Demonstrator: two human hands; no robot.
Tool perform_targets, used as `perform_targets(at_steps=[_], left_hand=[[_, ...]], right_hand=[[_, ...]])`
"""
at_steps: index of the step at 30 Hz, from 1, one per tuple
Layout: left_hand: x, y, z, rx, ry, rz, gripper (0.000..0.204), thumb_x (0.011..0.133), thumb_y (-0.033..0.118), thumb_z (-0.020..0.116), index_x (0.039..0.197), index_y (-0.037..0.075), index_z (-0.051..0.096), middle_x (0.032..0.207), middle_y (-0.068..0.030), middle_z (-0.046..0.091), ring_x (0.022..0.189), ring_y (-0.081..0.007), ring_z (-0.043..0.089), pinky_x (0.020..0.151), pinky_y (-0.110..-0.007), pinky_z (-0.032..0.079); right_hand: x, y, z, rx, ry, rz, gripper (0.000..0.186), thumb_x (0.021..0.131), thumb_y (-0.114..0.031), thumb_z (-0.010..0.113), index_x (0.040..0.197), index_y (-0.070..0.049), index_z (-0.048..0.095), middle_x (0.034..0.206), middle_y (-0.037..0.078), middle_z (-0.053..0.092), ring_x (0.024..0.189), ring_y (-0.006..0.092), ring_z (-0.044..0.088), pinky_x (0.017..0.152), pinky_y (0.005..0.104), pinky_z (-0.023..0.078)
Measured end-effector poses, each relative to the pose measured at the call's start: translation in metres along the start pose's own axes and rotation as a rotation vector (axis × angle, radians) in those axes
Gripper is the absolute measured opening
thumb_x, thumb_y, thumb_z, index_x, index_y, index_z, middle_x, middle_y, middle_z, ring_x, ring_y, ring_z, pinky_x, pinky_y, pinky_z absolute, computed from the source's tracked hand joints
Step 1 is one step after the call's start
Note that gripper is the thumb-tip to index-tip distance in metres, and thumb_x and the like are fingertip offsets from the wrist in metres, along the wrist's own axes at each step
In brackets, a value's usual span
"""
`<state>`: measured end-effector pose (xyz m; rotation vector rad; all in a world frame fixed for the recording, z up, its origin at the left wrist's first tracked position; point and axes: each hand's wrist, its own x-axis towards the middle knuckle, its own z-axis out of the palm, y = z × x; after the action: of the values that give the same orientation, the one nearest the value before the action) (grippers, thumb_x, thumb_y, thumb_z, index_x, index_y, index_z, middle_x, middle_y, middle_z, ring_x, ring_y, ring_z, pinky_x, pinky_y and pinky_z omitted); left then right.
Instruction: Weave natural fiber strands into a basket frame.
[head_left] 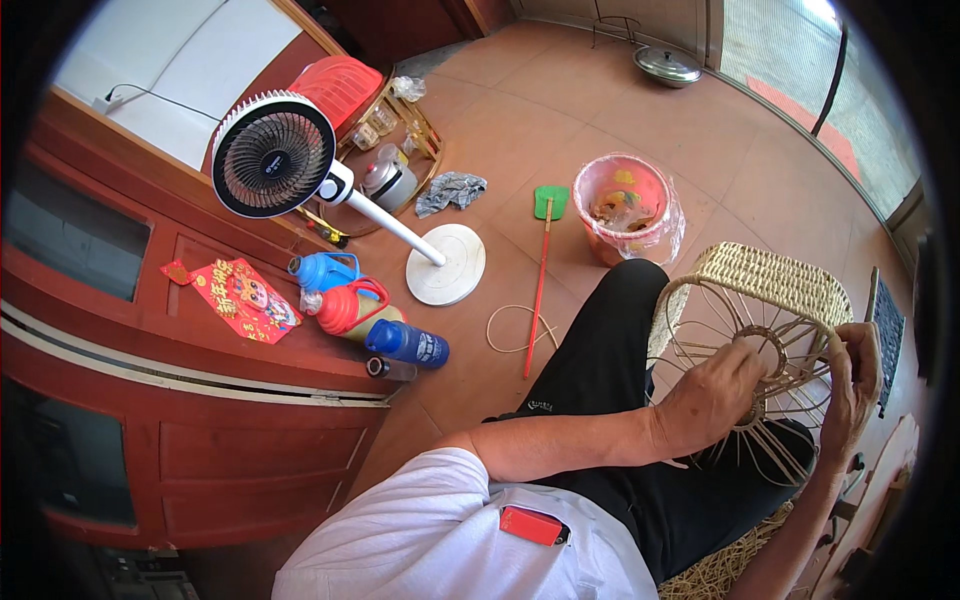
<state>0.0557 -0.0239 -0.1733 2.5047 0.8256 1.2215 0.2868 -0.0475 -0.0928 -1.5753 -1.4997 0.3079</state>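
Note:
A partly woven straw basket rests on its side on my lap, its rim band of plaited strands upright, with bare curved canes radiating from a ring in the middle. My left hand reaches into the frame of canes near that ring, its fingers pinched on the basket's canes; what exactly they hold is partly hidden. My right hand grips the basket at its right side, thumb and fingers round the strands by the lower edge of the plaited band.
Ahead stand a pink bucket, a green flyswatter, a white standing fan and a metal lid. Flasks and bottles stand beside the red cabinet at left. Loose straw lies under my legs.

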Motion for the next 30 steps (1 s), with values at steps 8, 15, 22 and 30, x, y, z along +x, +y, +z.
perform_targets(at_steps=[8, 15, 22, 30], left_hand=[[0.027, 0.011, -0.004, -0.632, 0.236, -0.261, 0.019, 0.103, -0.003, 0.065, 0.121, 0.002, 0.064, 0.112, -0.0167, 0.063, 0.104, -0.0353, 0.069, 0.088, -0.042, 0.058], [0.040, -0.016, -0.031, -0.969, 0.088, -0.626, 0.016, 0.110, 0.000, 0.066, 0.125, 0.001, 0.072, 0.108, -0.0048, 0.076, 0.089, -0.0121, 0.076, 0.078, -0.028, 0.063], [0.027, -0.019, -0.026, -0.323, 0.180, -0.101, 0.018, 0.098, -0.006, 0.075, 0.113, 0.003, 0.077, 0.102, -0.0110, 0.075, 0.090, -0.0241, 0.076, 0.078, -0.035, 0.060], [0.042, -0.019, -0.037, -0.213, 0.370, 0.217, 0.033, 0.092, -0.012, 0.080, 0.121, 0.004, 0.080, 0.111, -0.0103, 0.074, 0.098, -0.0243, 0.078, 0.082, -0.036, 0.065]], right_hand=[[-0.008, -0.007, -0.005, -0.030, 0.044, 0.032, 0.016, 0.108, -0.016, 0.066, 0.102, -0.001, 0.063, 0.088, 0.000, 0.051, 0.081, 0.0089, 0.047, 0.073, 0.0267, 0.038], [0.012, -0.031, 0.011, 0.043, 0.036, -0.011, 0.014, 0.099, -0.014, 0.075, 0.099, -0.001, 0.069, 0.087, -0.003, 0.051, 0.076, 0.0059, 0.044, 0.068, 0.0270, 0.036], [0.004, -0.041, 0.007, 0.060, 0.070, 0.051, 0.018, 0.096, -0.015, 0.076, 0.099, 0.002, 0.072, 0.088, 0.001, 0.058, 0.075, 0.0076, 0.051, 0.068, 0.0278, 0.042], [0.003, -0.037, 0.005, 0.007, 0.078, 0.031, 0.020, 0.095, -0.021, 0.079, 0.097, -0.002, 0.074, 0.084, 0.000, 0.053, 0.073, 0.0101, 0.049, 0.067, 0.0298, 0.042]])
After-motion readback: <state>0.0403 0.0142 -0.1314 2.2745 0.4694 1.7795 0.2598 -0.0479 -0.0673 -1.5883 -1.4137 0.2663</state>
